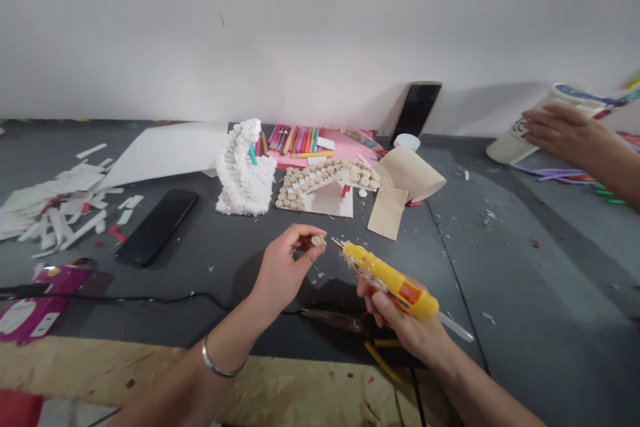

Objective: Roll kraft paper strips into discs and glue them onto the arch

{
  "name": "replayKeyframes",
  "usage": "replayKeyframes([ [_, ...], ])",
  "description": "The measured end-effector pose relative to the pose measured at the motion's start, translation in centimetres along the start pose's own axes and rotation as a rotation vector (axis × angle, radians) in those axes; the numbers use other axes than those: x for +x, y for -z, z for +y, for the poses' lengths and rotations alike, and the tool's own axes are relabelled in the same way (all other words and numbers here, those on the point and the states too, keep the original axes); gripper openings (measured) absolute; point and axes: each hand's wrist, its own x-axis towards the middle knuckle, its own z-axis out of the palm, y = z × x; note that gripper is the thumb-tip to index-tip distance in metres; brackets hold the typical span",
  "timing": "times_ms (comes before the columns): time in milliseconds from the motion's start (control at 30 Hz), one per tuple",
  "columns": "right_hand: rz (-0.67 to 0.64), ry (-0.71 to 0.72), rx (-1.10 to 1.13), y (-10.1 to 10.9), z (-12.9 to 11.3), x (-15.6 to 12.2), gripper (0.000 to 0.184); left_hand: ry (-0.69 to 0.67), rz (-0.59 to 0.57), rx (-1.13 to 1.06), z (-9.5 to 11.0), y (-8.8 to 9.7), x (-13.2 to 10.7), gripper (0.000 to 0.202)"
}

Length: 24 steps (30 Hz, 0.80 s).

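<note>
My left hand [286, 267] pinches a small round beige disc [318, 240] between thumb and fingers, held just above the dark table. My right hand [400, 320] grips a yellow glue gun [390, 278], whose nozzle points up-left, a short gap from the disc. Beyond them stands a white foam spiral model [243, 170] and a flat arch-shaped piece covered with several similar discs [325, 181] on white card.
A black phone [157, 225] lies left, with white paper strips [60, 210] further left. Markers [295, 140], brown paper [400, 190], a propped phone [416, 110] sit behind. Another person's hand [565, 130] holds a white cup [537, 121] at right. A black cable [150, 298] crosses the near table.
</note>
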Motion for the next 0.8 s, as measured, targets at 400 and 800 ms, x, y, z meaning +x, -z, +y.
replayKeyframes([
  [400,0.007,0.030,-0.028,-0.4,-0.6,-0.1,0.035,0.067,-0.011,-0.173,0.7,-0.2,0.0,0.023],
  [800,0.036,0.058,-0.077,-0.3,-0.8,0.0,0.039,0.122,-0.036,-0.324,1.0,-0.5,0.1,0.026],
])
